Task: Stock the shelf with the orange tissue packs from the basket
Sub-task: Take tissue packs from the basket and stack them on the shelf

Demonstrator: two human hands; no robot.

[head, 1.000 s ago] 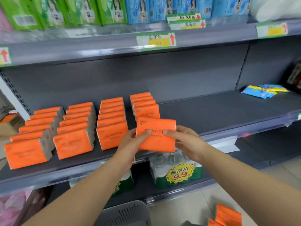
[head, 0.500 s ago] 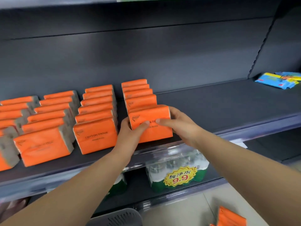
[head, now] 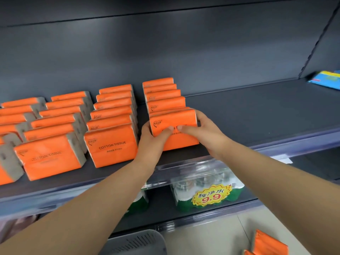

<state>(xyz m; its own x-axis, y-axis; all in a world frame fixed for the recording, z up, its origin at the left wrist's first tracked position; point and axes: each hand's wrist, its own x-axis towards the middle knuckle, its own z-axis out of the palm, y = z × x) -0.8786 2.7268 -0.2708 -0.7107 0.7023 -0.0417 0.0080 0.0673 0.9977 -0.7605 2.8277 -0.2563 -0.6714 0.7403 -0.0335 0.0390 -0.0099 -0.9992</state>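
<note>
Held pack: one orange tissue pack (head: 174,119) stands upright at the front of the right-most row, near the front edge of the shelf (head: 257,115), its printed face outward.
Hands: both grasp it. The left hand (head: 152,138) takes its left end and the right hand (head: 200,133) its right end. Both thumbs press the front face, and the right fingers wrap round the end towards the back.
Why this grip: the pack looks soft, so holding both ends probably keeps it square while it is pressed back against the pack behind.
Why upright: every pack faces forward in a file, front to back, so the label reads from the aisle and the shelf depth is used.
Count, right-most row: five, as best I can judge, with the held one.
Count, next two rows to the left: six each.
Count, row at the left edge: cut off by the picture, so I cannot tell.
Still to stock: at least two loose orange packs (head: 268,243) show low on the right. What carries them is hidden.
Basket: one grey basket (head: 136,242), only its rim in view.
Free space: the shelf to the right is bare up to the blue packs (head: 325,80) at the back right corner.
Lower shelf: one bottled-water bundle (head: 211,196) with a 9.9 sticker.
</note>
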